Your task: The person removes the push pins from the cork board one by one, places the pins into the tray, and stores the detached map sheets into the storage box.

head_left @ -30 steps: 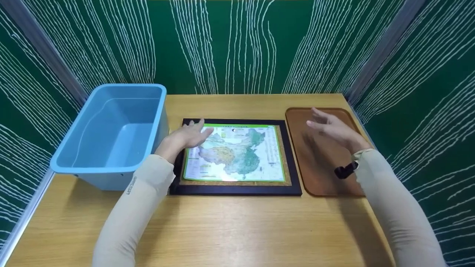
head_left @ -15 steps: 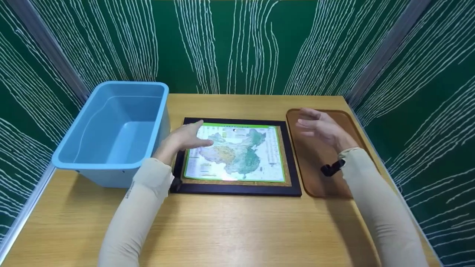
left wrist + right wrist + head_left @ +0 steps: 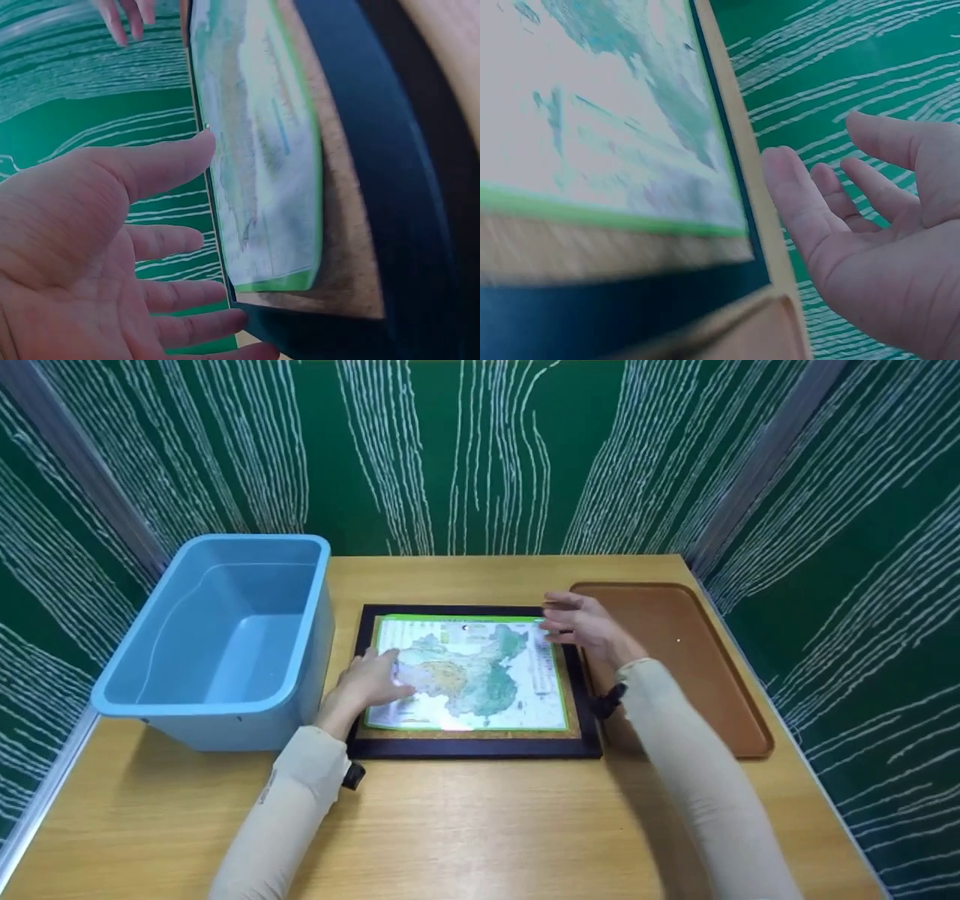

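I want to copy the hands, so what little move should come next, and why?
Maybe bring the right hand down to the right side of the black rectangular frame. It looks raised near that side, open and holding nothing, and the left hand is open by the left side, so both could then steady it.

bright light, seemingly from above, in the head view; dimmer, cooler wrist views.
glare whitens the lower edge of the map [image 3: 465, 675], and a pale sheen lies on the table [image 3: 465, 847]. soft shadows fall beside the right sleeve [image 3: 697, 780] and below the blue bin [image 3: 247, 729]. the right wrist view blurs the dark frame [image 3: 607, 315]; the map's print smears in both wrist views.
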Demonstrator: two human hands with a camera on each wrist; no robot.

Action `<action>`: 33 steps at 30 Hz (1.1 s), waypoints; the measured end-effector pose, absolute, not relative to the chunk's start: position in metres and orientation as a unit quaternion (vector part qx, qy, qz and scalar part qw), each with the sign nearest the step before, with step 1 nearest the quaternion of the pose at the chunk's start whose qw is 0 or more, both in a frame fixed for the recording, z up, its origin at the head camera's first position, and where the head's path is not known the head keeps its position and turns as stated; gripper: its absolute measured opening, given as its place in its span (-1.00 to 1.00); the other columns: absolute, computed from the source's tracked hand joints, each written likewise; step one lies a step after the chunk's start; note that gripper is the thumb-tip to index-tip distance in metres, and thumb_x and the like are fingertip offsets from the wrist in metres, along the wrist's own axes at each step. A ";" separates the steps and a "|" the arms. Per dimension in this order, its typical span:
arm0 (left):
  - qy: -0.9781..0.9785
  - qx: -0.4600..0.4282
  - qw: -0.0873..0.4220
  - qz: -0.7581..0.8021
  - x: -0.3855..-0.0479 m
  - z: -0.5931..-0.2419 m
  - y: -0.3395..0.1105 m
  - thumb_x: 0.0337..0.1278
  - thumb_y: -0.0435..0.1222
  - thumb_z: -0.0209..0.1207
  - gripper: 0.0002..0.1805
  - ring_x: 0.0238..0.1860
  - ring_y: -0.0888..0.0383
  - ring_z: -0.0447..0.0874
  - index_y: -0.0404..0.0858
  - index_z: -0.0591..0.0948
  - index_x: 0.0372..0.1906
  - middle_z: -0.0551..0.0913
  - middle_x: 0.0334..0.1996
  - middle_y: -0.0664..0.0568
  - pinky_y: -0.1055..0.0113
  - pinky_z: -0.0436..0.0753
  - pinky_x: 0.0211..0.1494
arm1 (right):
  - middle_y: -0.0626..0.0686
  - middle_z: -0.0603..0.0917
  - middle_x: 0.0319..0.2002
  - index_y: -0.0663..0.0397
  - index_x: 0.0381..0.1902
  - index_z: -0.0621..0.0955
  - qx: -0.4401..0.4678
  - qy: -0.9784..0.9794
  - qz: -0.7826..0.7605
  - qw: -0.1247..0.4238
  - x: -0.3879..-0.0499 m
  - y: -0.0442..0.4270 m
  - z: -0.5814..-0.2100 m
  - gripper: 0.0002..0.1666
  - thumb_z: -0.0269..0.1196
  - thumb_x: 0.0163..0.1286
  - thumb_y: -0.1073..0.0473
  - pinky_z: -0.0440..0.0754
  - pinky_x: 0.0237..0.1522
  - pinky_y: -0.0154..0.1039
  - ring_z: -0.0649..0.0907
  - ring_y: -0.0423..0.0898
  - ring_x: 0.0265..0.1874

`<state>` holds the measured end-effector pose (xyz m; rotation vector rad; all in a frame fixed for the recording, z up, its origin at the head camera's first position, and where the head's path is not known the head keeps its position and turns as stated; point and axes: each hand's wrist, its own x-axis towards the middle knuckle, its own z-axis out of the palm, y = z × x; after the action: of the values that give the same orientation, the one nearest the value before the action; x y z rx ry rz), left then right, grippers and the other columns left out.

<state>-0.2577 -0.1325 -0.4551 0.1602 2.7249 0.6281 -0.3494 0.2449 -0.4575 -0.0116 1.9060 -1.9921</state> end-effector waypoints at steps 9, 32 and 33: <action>0.962 0.087 0.174 0.192 -0.251 -0.463 -0.132 0.12 0.03 0.43 -0.10 0.49 -0.44 0.04 -0.30 0.38 0.47 0.12 0.51 -0.45 -0.39 0.18 0.39 | 0.30 0.33 0.45 0.27 0.51 0.28 -0.005 0.661 -0.725 0.195 -0.351 0.202 -0.480 -0.33 0.18 0.52 0.31 0.49 0.28 0.13 0.49 0.29 0.31; 0.966 0.109 0.208 0.109 -0.249 -0.455 -0.124 -0.13 0.05 0.57 -0.07 0.35 -0.40 0.31 -0.30 0.50 0.34 0.42 0.35 -0.39 -0.31 0.33 0.32 | 0.04 0.59 0.25 -0.03 0.37 0.55 0.000 0.733 -0.648 0.208 -0.362 0.131 -0.498 -0.48 0.22 0.48 0.27 0.71 -0.01 -0.13 0.71 0.01 0.04; 0.966 0.111 0.209 0.109 -0.250 -0.455 -0.124 -0.13 0.05 0.57 -0.07 0.37 -0.42 0.28 -0.31 0.50 0.35 0.40 0.37 -0.40 -0.32 0.31 0.34 | 0.04 0.60 0.23 -0.03 0.36 0.55 0.001 0.736 -0.645 0.207 -0.364 0.129 -0.498 -0.50 0.22 0.49 0.27 0.71 -0.03 -0.13 0.71 0.02 0.02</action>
<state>-0.2497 -0.1237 -0.4550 0.3088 2.6866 0.3038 -0.3637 0.1290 -0.4980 0.0033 2.0492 -1.7960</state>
